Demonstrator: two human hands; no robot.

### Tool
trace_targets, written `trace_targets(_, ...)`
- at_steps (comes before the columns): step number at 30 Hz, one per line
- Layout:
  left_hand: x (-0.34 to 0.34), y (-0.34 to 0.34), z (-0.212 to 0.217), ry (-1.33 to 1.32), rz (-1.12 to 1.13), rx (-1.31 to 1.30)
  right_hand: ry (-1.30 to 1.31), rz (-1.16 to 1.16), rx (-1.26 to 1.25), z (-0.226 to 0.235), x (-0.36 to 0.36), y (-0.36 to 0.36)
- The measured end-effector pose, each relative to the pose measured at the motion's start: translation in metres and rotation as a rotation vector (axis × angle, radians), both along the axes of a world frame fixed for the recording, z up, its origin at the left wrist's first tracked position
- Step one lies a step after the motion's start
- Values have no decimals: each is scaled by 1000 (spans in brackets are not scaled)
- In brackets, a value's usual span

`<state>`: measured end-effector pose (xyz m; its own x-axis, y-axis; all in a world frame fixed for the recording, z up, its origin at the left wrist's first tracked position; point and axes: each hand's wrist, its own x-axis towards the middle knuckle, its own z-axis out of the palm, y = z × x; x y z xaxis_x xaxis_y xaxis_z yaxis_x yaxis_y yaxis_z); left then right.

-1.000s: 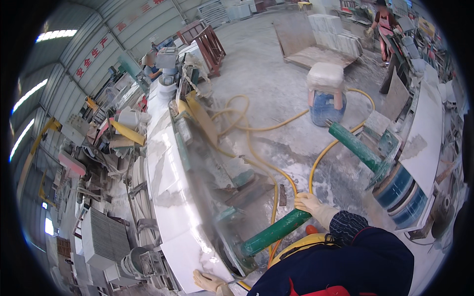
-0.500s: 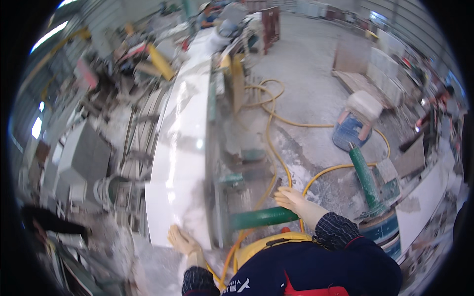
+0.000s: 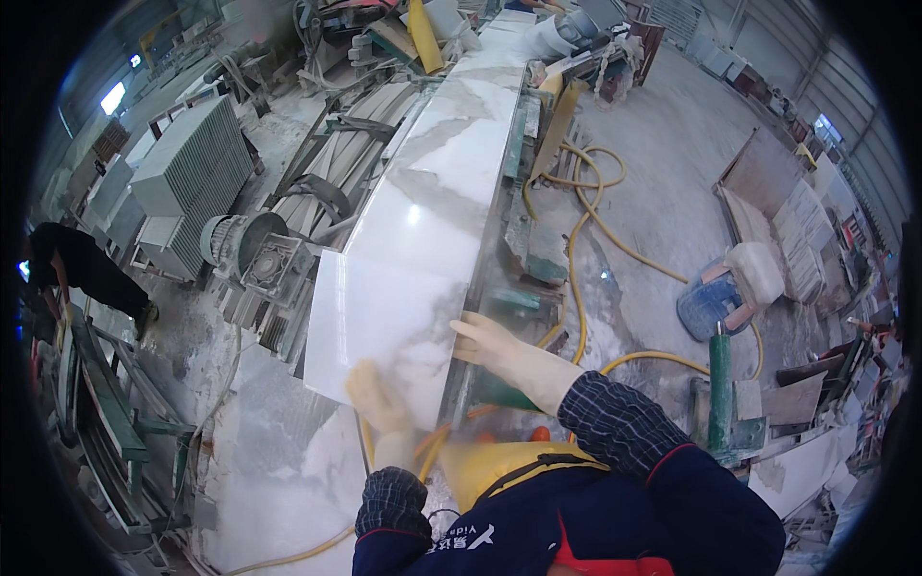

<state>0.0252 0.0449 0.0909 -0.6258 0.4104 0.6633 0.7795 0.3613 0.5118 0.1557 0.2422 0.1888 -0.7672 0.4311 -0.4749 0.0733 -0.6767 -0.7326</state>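
A glossy white stone slab with grey veins lies at the near end of a long row of similar veined slabs. Its left edge juts out past the row. My left hand, in a pale glove and blurred by motion, lies against the slab's near edge with its fingers extended. At the slab's right edge, my right hand, gloved alike, touches the side with its fingers stretched toward the left. The fingertips' undersides are hidden. A yellow apron covers my front.
Right of the slabs run green machine parts and a yellow hose along the floor. A blue container and a green post stand farther right. Leftward are a motor, stacked slabs and another person.
My right hand has moved left from beside the green bar to the slab's right edge. My left hand stays at the slab's near end. The view has shifted, and the near slab now sits askew.
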Motion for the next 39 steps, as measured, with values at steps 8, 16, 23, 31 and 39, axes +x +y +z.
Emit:
trace_targets(8,25,-6,-18,-670,371,397,-65,-82,100,-45,-33,-14)
trace_targets(16,10,-41,-59,-1560,-7,740,-335,264,716,24,7,-57)
trace_targets(23,50,-31,-18,-1352,-256,680,-192,111,723,59,97,-75)
trace_targets(31,143,58,77,-1225,-442,77,271,-424,195,23,280,-96)
trace_targets(39,363,136,87,-1198,-1073,-646,144,-1279,-190,16,449,-241)
